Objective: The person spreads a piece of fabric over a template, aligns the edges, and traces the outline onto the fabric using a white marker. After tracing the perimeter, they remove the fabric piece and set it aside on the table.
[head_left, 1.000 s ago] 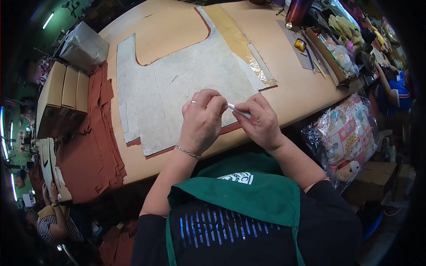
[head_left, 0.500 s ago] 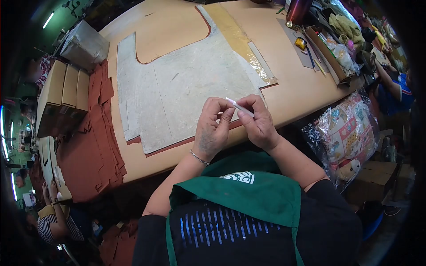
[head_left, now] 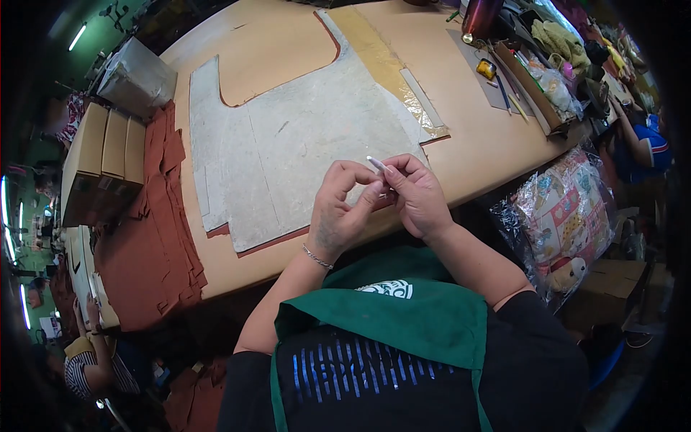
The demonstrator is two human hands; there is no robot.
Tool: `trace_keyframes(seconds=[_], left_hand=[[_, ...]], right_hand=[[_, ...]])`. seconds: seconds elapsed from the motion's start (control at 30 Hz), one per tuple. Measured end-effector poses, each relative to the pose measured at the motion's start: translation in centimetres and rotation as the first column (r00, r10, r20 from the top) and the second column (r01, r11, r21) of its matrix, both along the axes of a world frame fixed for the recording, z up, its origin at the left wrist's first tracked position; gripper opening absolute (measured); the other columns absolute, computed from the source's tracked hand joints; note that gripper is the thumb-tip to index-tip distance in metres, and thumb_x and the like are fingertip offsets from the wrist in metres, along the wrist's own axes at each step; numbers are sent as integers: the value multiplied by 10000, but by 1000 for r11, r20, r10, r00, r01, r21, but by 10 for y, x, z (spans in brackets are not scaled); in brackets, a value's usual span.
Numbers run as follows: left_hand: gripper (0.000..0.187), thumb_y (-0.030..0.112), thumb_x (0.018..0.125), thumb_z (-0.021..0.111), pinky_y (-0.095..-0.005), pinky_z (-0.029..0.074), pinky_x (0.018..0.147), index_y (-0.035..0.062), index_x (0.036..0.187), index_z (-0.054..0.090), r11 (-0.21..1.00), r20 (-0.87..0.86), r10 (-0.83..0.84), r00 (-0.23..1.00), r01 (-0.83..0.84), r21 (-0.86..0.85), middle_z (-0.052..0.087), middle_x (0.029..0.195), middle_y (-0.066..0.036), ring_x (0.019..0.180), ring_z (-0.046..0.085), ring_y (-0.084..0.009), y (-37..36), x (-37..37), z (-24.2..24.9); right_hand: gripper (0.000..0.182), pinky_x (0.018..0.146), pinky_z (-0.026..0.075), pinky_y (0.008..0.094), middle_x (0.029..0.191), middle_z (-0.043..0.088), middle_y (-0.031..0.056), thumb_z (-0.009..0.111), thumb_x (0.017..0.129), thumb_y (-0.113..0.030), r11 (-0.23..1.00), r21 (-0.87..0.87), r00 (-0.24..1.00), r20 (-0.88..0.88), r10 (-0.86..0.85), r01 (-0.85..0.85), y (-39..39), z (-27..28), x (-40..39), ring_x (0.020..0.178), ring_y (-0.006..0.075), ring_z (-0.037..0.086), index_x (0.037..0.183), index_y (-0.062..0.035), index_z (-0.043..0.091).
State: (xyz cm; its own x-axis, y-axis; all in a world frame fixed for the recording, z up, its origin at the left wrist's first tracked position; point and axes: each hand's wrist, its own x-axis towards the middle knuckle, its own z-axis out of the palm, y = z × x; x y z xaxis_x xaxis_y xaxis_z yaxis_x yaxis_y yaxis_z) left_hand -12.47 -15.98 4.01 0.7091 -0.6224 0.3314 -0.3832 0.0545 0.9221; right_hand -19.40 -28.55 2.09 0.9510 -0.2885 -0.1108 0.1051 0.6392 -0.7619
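Observation:
A thin white pen-like stick [head_left: 376, 163] points up and left from the fingers of my right hand [head_left: 419, 196], which is closed around it. Beside it, my left hand [head_left: 342, 209] has its thumb and index finger curled together, their tips meeting my right fingertips; whether they pinch anything is too small to tell. Both hands are above the front edge of a large grey pattern piece [head_left: 288, 151]. Reddish-brown fabric [head_left: 270, 243] shows along that piece's lower edge. A yellowish taped strip [head_left: 367, 50] runs along its upper right side.
Stacked reddish-brown cloth [head_left: 147, 245] lies at the table's left, by cardboard boxes [head_left: 97, 147]. Pencils [head_left: 518, 108], a yellow item [head_left: 486, 69] and a long box [head_left: 533, 93] are at the right. A plastic-wrapped bundle [head_left: 561, 216] sits below. Co-workers are at both sides.
My left hand has shifted slightly left, its thumb and index finger making a wider loop. My right fingers have moved up along the white stick, covering more of it.

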Motion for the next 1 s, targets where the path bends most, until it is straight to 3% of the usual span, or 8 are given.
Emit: trace_keyframes(seconds=[0.37,0.47,0.5,0.53,0.57,0.73,0.9,1.0], left_hand=[[484,313,811,553,-536,289,945,70,1216,447,651,636,-165,754,-401,644,391,1284,-168,1224,316,-337,-6,38,-23],[657,427,789,545,-568,221,985,69,1299,334,569,460,-503,732,-121,813,260,1380,-176,1287,212,-358,-12,-4,-7],[646,399,793,552,-488,268,995,67,1302,333,560,193,-671,716,319,765,286,1368,-168,1254,277,-361,-12,-20,12],[547,304,826,535,-410,350,955,67,1289,365,628,446,-774,450,458,629,404,1286,-171,1155,414,-349,-11,-38,7],[476,182,843,500,-406,406,888,90,1289,362,276,-162,-914,373,861,426,525,1140,-159,1016,526,-320,-7,-47,7],[317,100,846,511,-387,382,932,-2,1146,505,937,350,-309,884,221,270,496,1200,-182,1152,448,-326,4,-8,11],[454,265,837,540,-482,345,899,19,1205,445,587,517,-344,784,-250,770,375,1305,-189,1202,359,-362,5,-13,-7],[366,185,793,599,-381,433,833,39,1120,521,679,211,-718,664,599,425,553,1099,-149,1004,538,-309,7,-37,6]], right_hand=[[91,626,400,170,807,569,2,528,872,-103,729,-507,867,83,-491,461,-87,-9,3,688,48,497,950,-57,521],[91,613,403,166,800,566,1,521,877,-106,747,-434,841,50,-538,504,-99,-30,3,673,42,496,951,-54,519],[92,610,404,165,798,566,1,522,877,-108,751,-432,846,54,-531,500,-100,-29,4,670,40,496,951,-55,519],[92,606,405,165,796,565,0,523,876,-110,758,-428,851,52,-522,491,-99,-28,3,667,39,496,951,-56,519],[93,602,405,165,795,565,-1,525,876,-112,766,-424,857,51,-513,484,-97,-27,3,663,37,496,951,-57,518],[93,609,410,171,783,557,-2,534,871,-111,764,-424,861,85,-502,487,-95,-29,2,667,46,498,942,-54,518],[99,602,403,174,762,546,-2,572,846,-104,767,-377,849,128,-513,520,-95,-29,3,651,48,486,918,-48,532],[101,574,381,167,736,538,-11,591,831,-100,770,-373,850,119,-513,517,-101,-35,-2,631,39,468,906,-45,551]])
